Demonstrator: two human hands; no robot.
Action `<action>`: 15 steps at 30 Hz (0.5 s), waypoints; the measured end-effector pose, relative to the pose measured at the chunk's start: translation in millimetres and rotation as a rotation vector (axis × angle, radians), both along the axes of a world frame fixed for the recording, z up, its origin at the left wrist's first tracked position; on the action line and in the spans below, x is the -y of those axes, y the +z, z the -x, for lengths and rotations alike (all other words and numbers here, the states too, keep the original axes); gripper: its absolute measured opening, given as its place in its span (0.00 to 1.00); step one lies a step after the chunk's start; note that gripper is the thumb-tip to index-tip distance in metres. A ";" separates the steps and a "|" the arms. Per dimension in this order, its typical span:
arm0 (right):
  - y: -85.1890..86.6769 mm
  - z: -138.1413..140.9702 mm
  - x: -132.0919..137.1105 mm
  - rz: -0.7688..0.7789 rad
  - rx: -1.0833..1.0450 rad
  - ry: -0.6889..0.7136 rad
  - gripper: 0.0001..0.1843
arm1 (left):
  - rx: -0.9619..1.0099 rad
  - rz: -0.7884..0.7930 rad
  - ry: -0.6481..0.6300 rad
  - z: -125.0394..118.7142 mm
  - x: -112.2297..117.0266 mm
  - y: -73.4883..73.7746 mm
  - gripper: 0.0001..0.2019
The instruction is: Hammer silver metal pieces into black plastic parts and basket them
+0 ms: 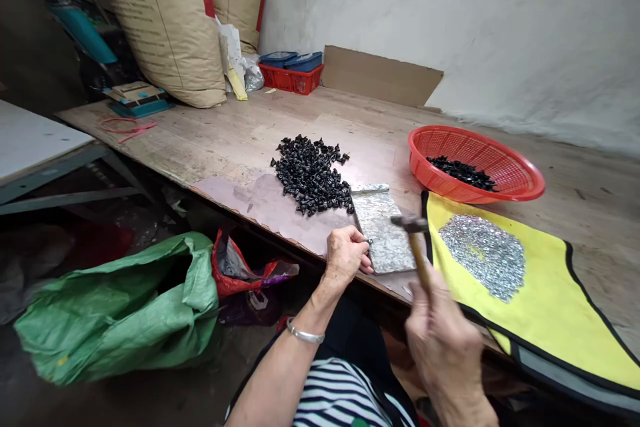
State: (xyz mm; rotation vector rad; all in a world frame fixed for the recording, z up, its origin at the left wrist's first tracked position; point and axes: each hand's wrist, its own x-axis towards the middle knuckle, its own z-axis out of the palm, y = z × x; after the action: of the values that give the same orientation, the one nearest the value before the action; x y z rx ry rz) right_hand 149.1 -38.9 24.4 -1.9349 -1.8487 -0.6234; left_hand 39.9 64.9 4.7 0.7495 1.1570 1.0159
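Note:
My right hand (443, 340) is wrapped round the wooden handle of a hammer (420, 247), its head raised over the right side of a worn metal plate (383, 230). Some motion blur smears the hammer and hand. At the plate's left edge, my left hand (347, 250) pinches a small dark piece (369, 242), too tiny to make out fully. Just beyond that hand lies a pile of small black plastic parts (315, 177). Many tiny shiny metal pieces (483, 253) are heaped on a yellow cloth (555, 287) to the right.
A red plastic basket (475, 147) holding more black parts stands behind the yellow cloth. Large paper sacks (160, 20) and a red crate (293, 79) with blue boxes stand at the back. An open green sack (120, 307) sits below the table's front edge at left.

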 end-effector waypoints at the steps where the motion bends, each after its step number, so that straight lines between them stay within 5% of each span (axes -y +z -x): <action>1: -3.0 1.9 -0.6 0.056 -0.005 -0.002 0.18 | -0.006 -0.003 0.003 -0.1 -0.1 -0.5 0.07; 4: -9.3 1.8 -5.2 0.255 -0.159 -0.040 0.18 | -0.024 -0.005 0.007 -0.5 -0.8 -2.1 0.07; 11: -9.5 -21.0 -21.0 0.535 -1.072 -0.010 0.21 | 0.069 -0.048 0.020 8.8 5.9 2.0 0.06; 15: -16.1 -23.3 -27.4 0.376 -0.541 0.098 0.16 | 0.099 -0.128 -0.005 24.6 23.0 11.5 0.08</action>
State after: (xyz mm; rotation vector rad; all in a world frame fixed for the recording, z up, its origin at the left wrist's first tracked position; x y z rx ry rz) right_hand 172.4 -11.5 8.3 -1.9558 -1.7648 0.2843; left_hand 15.3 41.9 16.1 0.7934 1.0113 1.1184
